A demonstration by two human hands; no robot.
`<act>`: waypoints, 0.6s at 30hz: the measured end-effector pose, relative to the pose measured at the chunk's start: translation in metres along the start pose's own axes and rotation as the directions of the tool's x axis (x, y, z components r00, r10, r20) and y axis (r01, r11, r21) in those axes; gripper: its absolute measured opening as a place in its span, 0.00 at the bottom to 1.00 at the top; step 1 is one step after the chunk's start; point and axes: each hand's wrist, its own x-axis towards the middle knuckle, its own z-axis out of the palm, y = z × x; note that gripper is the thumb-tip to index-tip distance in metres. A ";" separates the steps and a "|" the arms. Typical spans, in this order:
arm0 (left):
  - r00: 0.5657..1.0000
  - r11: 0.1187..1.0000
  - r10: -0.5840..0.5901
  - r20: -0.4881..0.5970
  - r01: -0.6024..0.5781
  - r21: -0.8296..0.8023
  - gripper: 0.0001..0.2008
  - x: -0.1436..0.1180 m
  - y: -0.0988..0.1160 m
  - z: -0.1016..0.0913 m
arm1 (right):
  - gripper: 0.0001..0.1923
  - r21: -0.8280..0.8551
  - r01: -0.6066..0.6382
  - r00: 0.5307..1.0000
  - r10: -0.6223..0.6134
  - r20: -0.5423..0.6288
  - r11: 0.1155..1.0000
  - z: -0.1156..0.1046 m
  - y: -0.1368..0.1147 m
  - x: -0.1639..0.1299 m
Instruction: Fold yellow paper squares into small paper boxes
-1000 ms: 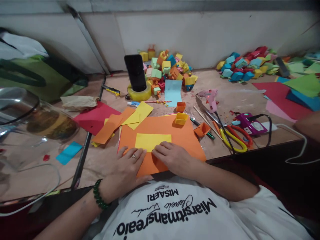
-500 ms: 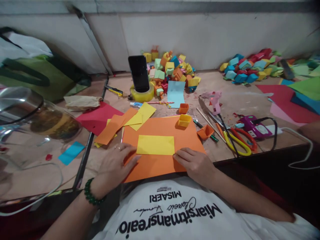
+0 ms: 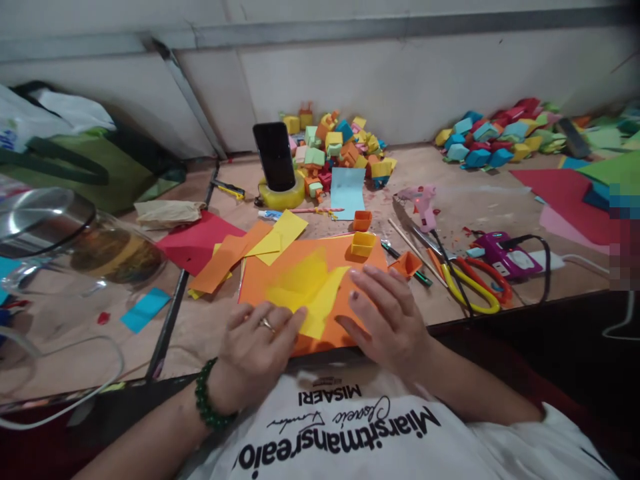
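A: Where's the yellow paper?

B: Near tabletop edge, on the orange sheet. Left hand pinches its lifted corner; right hand rests flat, grip released.

A: Advice?

B: Align edges before creasing.
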 end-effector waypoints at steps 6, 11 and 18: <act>0.999 0.998 0.006 0.042 -0.008 0.061 0.15 0.001 0.002 -0.002 | 0.09 0.223 0.135 0.990 -0.138 -0.001 0.966 0.016 0.007 -0.005; 0.989 0.995 0.096 0.114 -0.094 -0.021 0.18 -0.010 -0.030 0.007 | 0.13 0.353 0.064 0.995 -0.088 0.054 0.933 0.027 0.015 -0.026; 0.955 0.850 0.051 0.291 0.112 -0.515 0.12 -0.009 -0.052 0.027 | 0.11 0.382 -0.175 0.944 0.045 0.328 0.908 0.017 0.014 -0.038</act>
